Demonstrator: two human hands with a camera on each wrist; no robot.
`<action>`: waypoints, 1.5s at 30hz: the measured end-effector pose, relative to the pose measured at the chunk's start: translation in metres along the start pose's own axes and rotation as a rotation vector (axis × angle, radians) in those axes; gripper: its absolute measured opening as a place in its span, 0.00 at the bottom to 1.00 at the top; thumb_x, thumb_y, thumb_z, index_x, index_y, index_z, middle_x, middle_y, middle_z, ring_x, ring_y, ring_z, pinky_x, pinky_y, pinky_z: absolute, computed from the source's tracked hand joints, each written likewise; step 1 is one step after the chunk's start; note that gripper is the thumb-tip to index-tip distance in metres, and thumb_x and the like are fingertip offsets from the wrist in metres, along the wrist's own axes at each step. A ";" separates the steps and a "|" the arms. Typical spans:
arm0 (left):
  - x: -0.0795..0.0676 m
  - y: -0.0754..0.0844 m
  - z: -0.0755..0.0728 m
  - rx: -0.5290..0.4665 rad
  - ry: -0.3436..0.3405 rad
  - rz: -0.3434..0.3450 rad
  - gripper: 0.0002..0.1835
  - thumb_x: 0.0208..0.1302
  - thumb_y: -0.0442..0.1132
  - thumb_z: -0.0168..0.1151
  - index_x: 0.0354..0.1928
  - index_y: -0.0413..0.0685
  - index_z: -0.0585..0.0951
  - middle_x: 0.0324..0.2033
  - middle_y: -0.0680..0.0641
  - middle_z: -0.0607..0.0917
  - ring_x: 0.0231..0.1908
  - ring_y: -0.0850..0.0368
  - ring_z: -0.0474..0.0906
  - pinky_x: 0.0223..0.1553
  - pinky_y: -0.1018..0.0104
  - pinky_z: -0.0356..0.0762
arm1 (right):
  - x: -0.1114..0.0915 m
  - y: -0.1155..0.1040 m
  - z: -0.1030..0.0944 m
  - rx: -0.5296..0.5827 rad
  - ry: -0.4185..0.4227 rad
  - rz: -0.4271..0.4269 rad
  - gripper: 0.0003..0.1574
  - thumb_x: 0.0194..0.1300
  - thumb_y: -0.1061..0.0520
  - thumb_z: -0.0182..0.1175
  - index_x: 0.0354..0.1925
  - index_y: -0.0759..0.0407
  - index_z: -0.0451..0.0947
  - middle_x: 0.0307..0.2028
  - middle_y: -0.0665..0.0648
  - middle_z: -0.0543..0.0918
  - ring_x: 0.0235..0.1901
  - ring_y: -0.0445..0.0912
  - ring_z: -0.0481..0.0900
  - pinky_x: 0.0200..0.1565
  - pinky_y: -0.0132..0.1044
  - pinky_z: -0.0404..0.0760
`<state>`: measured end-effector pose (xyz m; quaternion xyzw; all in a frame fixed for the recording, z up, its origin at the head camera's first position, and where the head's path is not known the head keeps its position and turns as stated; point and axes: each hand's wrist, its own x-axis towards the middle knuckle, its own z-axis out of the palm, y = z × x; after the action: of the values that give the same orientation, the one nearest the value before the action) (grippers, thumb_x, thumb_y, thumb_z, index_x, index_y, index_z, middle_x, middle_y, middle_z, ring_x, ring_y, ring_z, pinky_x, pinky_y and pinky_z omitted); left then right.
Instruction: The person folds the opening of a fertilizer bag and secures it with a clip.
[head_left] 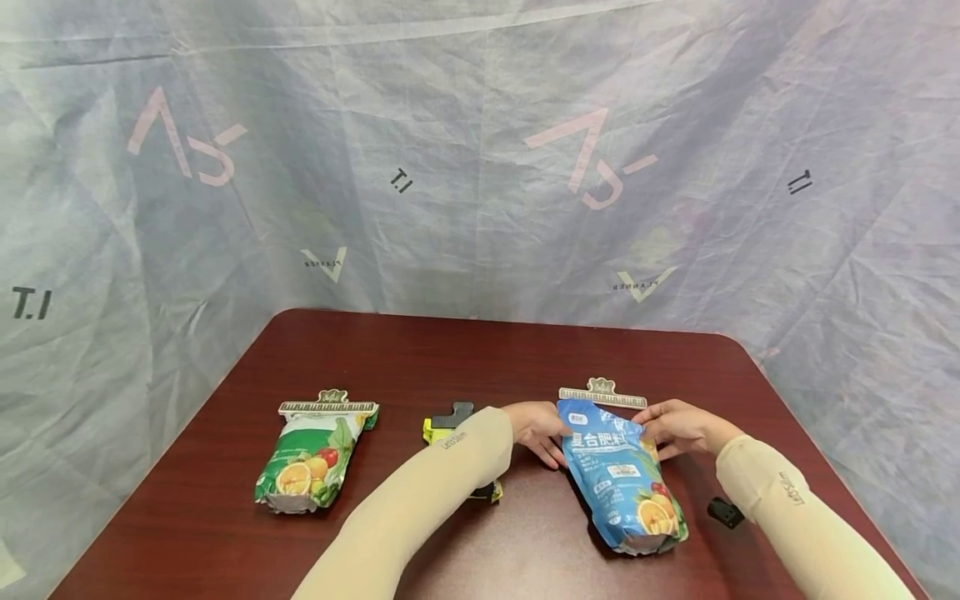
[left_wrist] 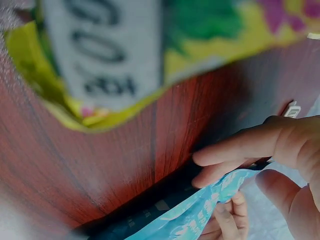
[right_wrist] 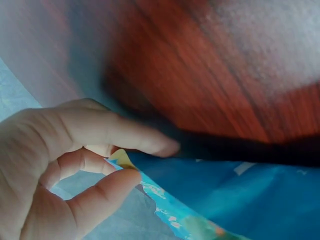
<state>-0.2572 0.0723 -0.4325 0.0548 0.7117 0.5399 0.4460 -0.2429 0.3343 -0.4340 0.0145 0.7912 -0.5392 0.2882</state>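
Lower right, a blue bag (head_left: 611, 475) is pinched by left hand (head_left: 537, 429) and right hand (head_left: 684, 427). A yellow bag (head_left: 439, 433) is part-hidden by sleeve (head_left: 416, 511).

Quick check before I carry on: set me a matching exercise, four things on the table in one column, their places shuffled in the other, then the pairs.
Things
1. Blue bag
2. Green-and-white bag
3. Yellow bag
4. Small black object

Places, head view
A. Partly hidden by the left sleeve
B. Beside the right sleeve
C. Upper part between the left hand and right hand
D. Leftmost of the bags

Pairs: 1-C, 2-D, 3-A, 4-B
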 end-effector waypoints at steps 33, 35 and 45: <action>-0.031 0.015 -0.019 0.020 -0.029 0.035 0.07 0.69 0.32 0.46 0.42 0.32 0.68 0.35 0.34 0.79 0.35 0.39 0.81 0.35 0.53 0.79 | -0.012 -0.033 0.001 0.081 -0.072 -0.151 0.17 0.61 0.66 0.56 0.49 0.72 0.69 0.36 0.58 0.77 0.36 0.51 0.80 0.40 0.51 0.78; -0.034 0.017 -0.022 0.024 -0.020 0.039 0.08 0.69 0.32 0.46 0.43 0.32 0.68 0.35 0.34 0.79 0.35 0.39 0.81 0.35 0.53 0.79 | -0.013 -0.036 0.003 0.083 -0.072 -0.160 0.17 0.62 0.66 0.55 0.49 0.72 0.68 0.37 0.58 0.77 0.36 0.51 0.79 0.40 0.51 0.78; -0.044 0.022 -0.031 0.052 0.002 0.052 0.15 0.68 0.33 0.48 0.51 0.30 0.66 0.38 0.35 0.78 0.33 0.41 0.82 0.35 0.53 0.79 | -0.014 -0.045 0.010 0.104 -0.040 -0.171 0.14 0.61 0.67 0.56 0.47 0.70 0.70 0.36 0.59 0.78 0.36 0.52 0.79 0.40 0.51 0.78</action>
<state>-0.2615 0.0343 -0.3884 0.0843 0.7243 0.5328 0.4295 -0.2423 0.3105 -0.3920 -0.0490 0.7547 -0.6022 0.2556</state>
